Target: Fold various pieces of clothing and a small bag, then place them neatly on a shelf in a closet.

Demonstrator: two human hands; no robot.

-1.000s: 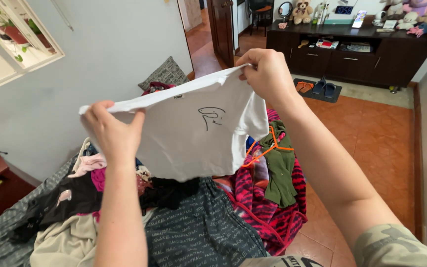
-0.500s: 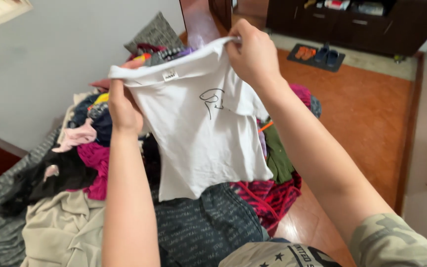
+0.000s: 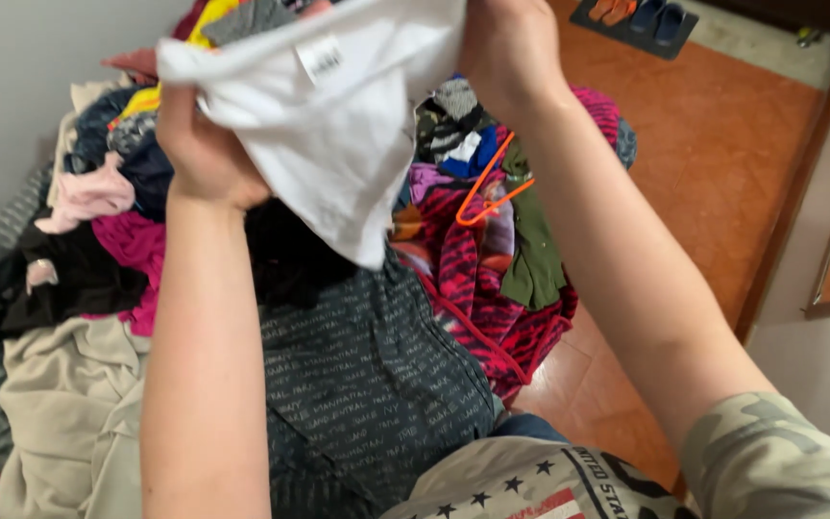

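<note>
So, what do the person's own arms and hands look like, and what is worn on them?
Both forearms are bare, with no watch, ring or glove showing. The left hand and right hand are bare too. At the right shoulder is a short sleeve in a grey-green camouflage pattern. The left arm's sleeve is out of view.

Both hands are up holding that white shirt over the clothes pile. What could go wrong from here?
1. The white T-shirt, pinched by the left hand and right hand, hangs bunched, so a fold might come out uneven.
2. Its hem dangles near the orange hanger in the clothes pile and might snag when lowered.
3. If dropped, it may get lost among the unsorted garments.
</note>
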